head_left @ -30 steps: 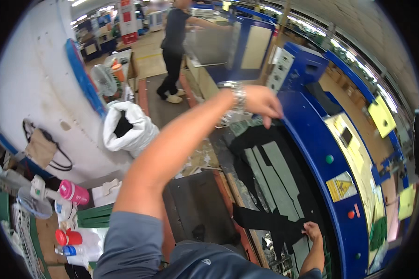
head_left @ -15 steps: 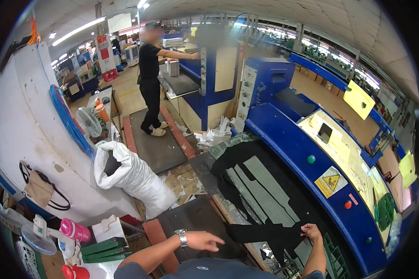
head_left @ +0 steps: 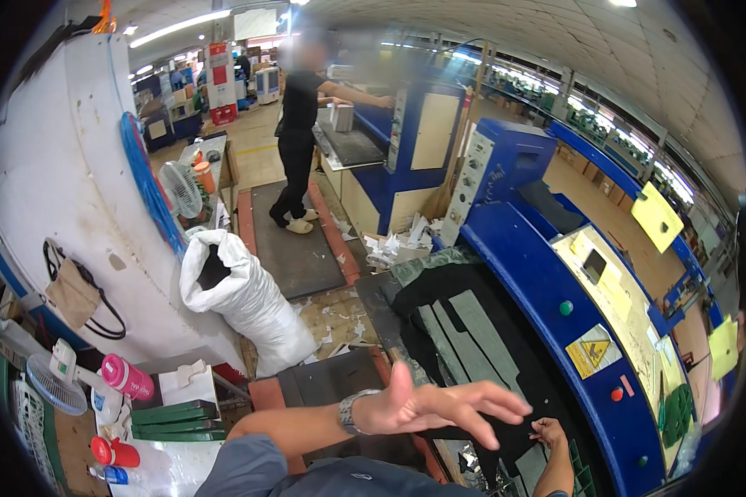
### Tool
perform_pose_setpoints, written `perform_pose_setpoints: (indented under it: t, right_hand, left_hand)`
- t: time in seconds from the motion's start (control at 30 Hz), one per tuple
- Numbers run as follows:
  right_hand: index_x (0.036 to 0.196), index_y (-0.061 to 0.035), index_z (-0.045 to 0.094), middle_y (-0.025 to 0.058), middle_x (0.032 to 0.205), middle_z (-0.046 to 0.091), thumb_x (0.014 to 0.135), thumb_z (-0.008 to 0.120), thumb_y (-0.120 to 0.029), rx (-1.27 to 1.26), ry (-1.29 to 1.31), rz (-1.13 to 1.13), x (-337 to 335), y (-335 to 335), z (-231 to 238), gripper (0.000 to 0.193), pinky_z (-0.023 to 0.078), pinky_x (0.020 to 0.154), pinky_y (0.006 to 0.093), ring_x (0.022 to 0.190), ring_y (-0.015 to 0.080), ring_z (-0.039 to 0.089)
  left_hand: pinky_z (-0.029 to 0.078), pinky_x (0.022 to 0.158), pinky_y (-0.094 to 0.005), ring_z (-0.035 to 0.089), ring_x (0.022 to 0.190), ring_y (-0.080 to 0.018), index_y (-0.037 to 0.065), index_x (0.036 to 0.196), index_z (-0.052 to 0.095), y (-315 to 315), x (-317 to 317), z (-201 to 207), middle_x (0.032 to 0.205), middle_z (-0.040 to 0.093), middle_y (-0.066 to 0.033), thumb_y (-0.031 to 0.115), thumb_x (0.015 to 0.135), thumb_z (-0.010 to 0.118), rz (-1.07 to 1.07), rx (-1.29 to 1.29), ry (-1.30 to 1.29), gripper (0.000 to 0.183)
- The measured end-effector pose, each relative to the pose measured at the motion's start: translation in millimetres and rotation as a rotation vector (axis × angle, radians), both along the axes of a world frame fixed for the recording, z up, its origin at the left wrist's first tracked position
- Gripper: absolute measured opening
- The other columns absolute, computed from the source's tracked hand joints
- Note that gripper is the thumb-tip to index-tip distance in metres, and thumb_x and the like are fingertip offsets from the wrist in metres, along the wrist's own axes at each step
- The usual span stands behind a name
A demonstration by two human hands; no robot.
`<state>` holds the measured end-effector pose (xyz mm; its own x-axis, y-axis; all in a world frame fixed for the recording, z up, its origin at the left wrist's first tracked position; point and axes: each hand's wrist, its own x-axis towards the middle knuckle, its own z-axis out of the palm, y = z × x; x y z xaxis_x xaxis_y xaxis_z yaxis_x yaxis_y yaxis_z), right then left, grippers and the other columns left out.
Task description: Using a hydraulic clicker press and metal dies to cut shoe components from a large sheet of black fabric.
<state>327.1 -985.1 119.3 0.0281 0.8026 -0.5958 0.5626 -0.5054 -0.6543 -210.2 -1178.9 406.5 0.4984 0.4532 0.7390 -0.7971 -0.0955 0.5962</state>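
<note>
My left hand [head_left: 443, 409], with a metal watch [head_left: 350, 412] on its wrist, is raised over the work surface. Its fingers are spread and hold nothing. Low at the right, my right hand [head_left: 549, 432] has its fingertips closed on the edge of a black fabric-like sheet [head_left: 515, 441], partly hidden behind my left hand. Beyond both hands, grey-green cut strips [head_left: 481, 331] lie on a larger black sheet [head_left: 529, 352] along the blue machine's bed. A dark green open-framed piece [head_left: 583, 476] sits just right of my right forearm.
The blue machine [head_left: 514, 236] runs along the right, with green and red buttons. A white sack [head_left: 253, 311] stands left of the bed. Paper scraps [head_left: 398, 244] litter the floor. Another person [head_left: 298, 132] works at a machine farther back. At lower left, a table [head_left: 170, 464] carries bottles.
My left hand has risen and moved right across the bed, its fingers spreading. My right hand stays at the black sheet, slightly lower in view. The whole view has shifted a little.
</note>
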Motion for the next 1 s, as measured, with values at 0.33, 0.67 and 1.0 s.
perform_pose_setpoints:
  t: [0.33,0.67,1.0]
  right_hand:
    - [0.091,-0.0052,0.071,0.0025,0.071,0.067,0.102,0.075,-0.019,0.021,0.025,0.034,-2.1,-0.4,-21.2,0.018,0.046,0.052,0.0309,0.059,0.0169,0.068]
    - [0.087,-0.0015,0.069,0.0029,0.067,0.061,0.101,0.074,-0.011,0.046,-0.001,-0.034,-1.6,0.7,-21.4,0.018,0.055,0.050,0.0315,0.053,0.0143,0.060]
    - [0.085,-0.0017,0.068,0.0019,0.068,0.063,0.097,0.076,-0.006,0.296,-0.066,0.132,6.1,-10.6,2.1,0.014,0.050,0.056,0.0295,0.061,0.0118,0.064]
  left_hand:
    - [0.050,0.109,-0.0617,0.034,0.146,-0.0526,-0.003,0.132,0.072,-23.9,32.5,89.5,0.169,0.015,-0.0335,0.102,0.072,-0.014,-0.323,0.110,-0.356,0.148]
    - [0.059,0.099,-0.0429,0.067,0.127,-0.0267,0.005,0.160,0.044,194.4,-139.6,91.9,0.178,0.008,-0.0139,0.040,0.108,0.063,1.098,-0.256,0.423,0.065]
    - [0.059,0.080,-0.0348,0.073,0.096,-0.0145,0.005,0.127,0.067,266.2,-154.5,65.0,0.109,0.074,-0.0038,0.035,0.102,0.072,0.993,0.073,0.970,0.040]
